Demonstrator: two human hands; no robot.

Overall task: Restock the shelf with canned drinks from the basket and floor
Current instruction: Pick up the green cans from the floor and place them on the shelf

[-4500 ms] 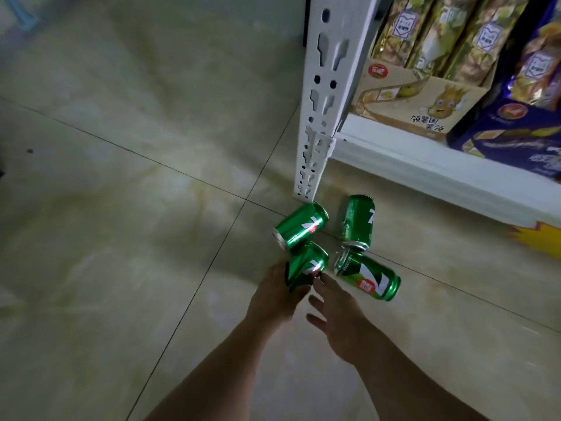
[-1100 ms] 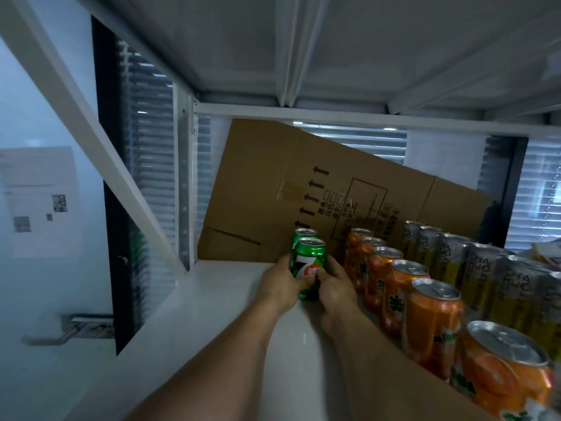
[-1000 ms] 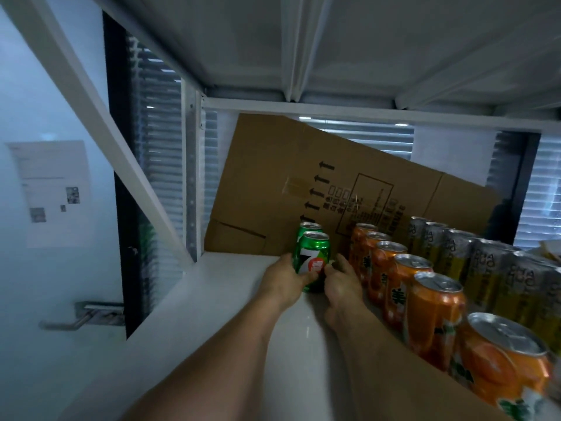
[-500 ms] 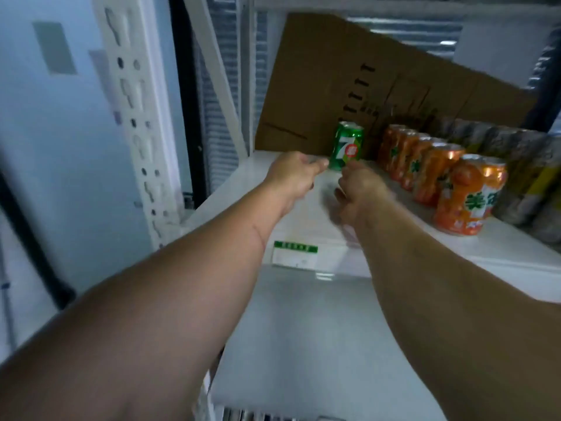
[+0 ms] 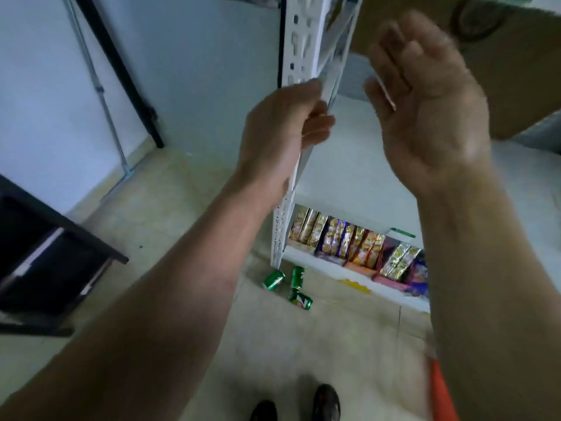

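Three green 7-Up cans lie on the floor tiles by the foot of the shelf post: one [image 5: 273,279] at the left, one [image 5: 297,275] beside it, one [image 5: 300,301] nearer to me. My left hand [image 5: 282,129] hangs in the air in front of the white shelf post [image 5: 300,41], fingers loosely curled, holding nothing. My right hand [image 5: 425,101] is raised beside it, palm showing, fingers relaxed and empty. Both hands are blurred and well above the cans. The white shelf board [image 5: 349,165] lies under the hands. The cans on the shelf are out of view.
Snack packets [image 5: 349,243] fill the bottom shelf. Brown cardboard [image 5: 516,71] leans at the upper right. A black table [image 5: 45,253] stands at the left. An orange-red edge [image 5: 443,393], perhaps the basket, shows at the bottom right. My shoes [image 5: 326,401] are below.
Both hands have let go of the green can on the shelf and pulled back empty. The view has swung down from the shelf to the floor cans.
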